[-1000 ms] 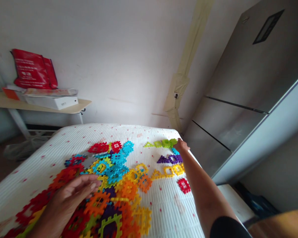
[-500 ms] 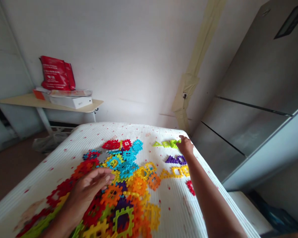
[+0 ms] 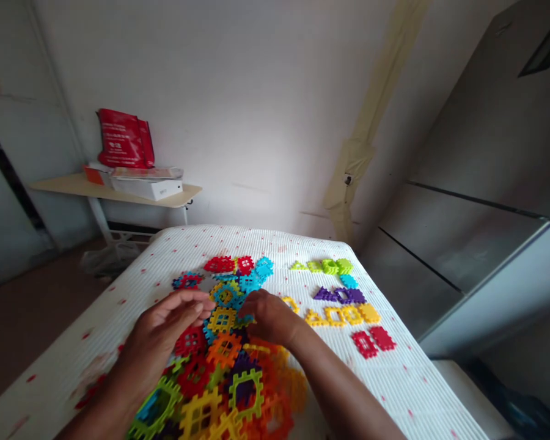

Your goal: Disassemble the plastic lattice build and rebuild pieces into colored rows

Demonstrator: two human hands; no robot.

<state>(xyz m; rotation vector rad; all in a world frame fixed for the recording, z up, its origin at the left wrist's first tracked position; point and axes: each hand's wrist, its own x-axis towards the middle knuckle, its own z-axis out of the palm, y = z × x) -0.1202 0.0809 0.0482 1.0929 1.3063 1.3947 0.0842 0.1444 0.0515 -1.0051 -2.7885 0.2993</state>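
My left hand (image 3: 169, 324) lies open over a heap of interlocking plastic waffle blocks (image 3: 222, 348) in red, orange, yellow, cyan and green. My right hand (image 3: 268, 318) is curled down on the same heap, beside a cyan and yellow block; whether it grips one is hidden. Both stand on a white ribbed mattress (image 3: 394, 379) with red dots. To the right lie short rows by colour: lime blocks (image 3: 323, 266), purple blocks (image 3: 341, 295), yellow blocks (image 3: 341, 315) and red blocks (image 3: 373, 339).
A stainless steel fridge (image 3: 462, 183) stands beyond the mattress's right edge. Behind its far left corner is a pale shelf table (image 3: 73, 186) holding a white box (image 3: 149, 189) and a red bag (image 3: 125, 139). A plastic bag (image 3: 105, 260) lies on the floor below.
My right hand has come back from the far lime row to the heap. A second red block now lies in the near row. The view has turned left.
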